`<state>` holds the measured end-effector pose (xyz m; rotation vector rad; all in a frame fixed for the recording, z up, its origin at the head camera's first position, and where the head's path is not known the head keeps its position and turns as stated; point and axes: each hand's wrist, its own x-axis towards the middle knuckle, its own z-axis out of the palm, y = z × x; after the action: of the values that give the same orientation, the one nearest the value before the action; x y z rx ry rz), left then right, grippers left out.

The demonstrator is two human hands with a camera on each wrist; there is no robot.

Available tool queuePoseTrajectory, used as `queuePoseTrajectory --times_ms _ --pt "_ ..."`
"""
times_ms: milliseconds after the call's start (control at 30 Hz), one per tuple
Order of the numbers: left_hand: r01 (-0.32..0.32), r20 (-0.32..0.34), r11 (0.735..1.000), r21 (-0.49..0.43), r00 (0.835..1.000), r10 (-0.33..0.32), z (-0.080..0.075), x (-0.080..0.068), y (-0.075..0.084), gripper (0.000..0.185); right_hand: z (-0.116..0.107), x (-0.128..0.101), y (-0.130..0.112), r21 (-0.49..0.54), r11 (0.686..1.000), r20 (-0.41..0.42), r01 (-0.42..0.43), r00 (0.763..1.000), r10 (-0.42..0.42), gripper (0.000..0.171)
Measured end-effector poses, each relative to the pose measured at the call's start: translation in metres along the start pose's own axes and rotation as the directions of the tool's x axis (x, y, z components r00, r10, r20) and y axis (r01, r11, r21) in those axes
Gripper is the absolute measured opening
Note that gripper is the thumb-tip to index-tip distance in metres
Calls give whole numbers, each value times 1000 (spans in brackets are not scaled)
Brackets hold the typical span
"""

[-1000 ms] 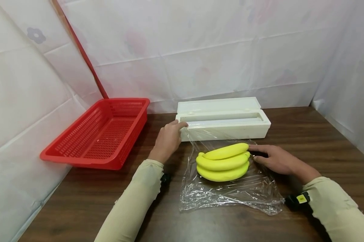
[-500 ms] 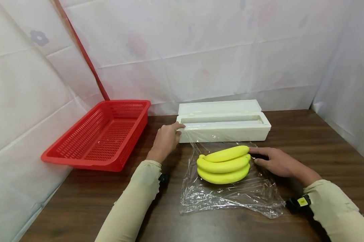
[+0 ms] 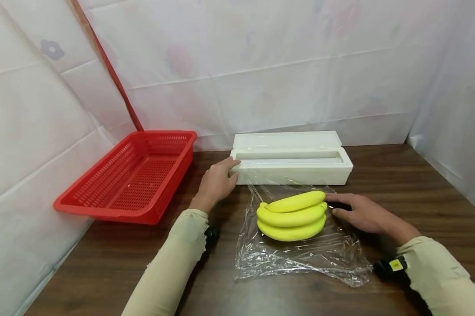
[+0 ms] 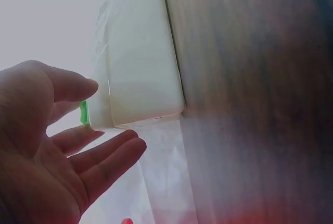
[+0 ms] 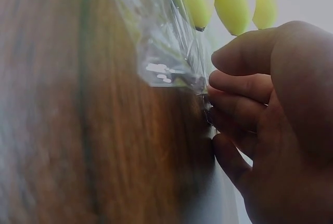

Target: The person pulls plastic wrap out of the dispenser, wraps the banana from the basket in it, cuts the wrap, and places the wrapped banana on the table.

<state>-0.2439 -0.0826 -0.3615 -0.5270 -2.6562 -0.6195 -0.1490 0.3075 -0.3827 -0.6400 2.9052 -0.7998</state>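
A bunch of yellow bananas (image 3: 292, 216) lies on a spread sheet of clear cling film (image 3: 300, 259). The film runs back to a white cling film box (image 3: 292, 174) whose lid stands raised, with a white roll inside. My left hand (image 3: 216, 183) is at the box's left end, fingers fairly straight, index fingertip at the top rim. In the left wrist view, a small green piece (image 4: 84, 113) shows at the box's edge between thumb and fingers. My right hand (image 3: 361, 213) lies just right of the bananas, fingers loosely extended; its fingertips touch the film's edge.
A red plastic basket (image 3: 142, 182) with slotted walls stands on the left of the brown wooden table (image 3: 115, 267). White patterned sheeting (image 3: 261, 66) hangs behind the table and along both sides.
My left hand shifts slightly at the box's end, its thumb and index finger spreading apart. The right hand, bananas and film stay nearly still; the view tilts a little.
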Motion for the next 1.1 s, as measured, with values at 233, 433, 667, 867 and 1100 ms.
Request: queuePoseTrajectory --times_ms 233,433,667,867,1100 --pt "42 47 998 40 998 -44 -5 0 6 52 -7 1 -4 19 1000 -29 -4 1000 4 42" --pt "38 60 998 44 997 -40 -9 -1 15 55 -10 1 -7 25 999 -76 -26 997 27 38" --pt "32 2 997 75 999 -33 -8 -5 17 52 -9 2 -8 25 999 -137 -45 989 48 36" --pt "-71 -114 994 83 990 81 -7 -14 19 31 -7 -1 -13 -7 1000 -185 -18 983 16 35" --pt "-234 -41 972 17 971 235 -7 -18 33 18 -7 -5 -23 -13 1000 -203 3 979 -6 36"
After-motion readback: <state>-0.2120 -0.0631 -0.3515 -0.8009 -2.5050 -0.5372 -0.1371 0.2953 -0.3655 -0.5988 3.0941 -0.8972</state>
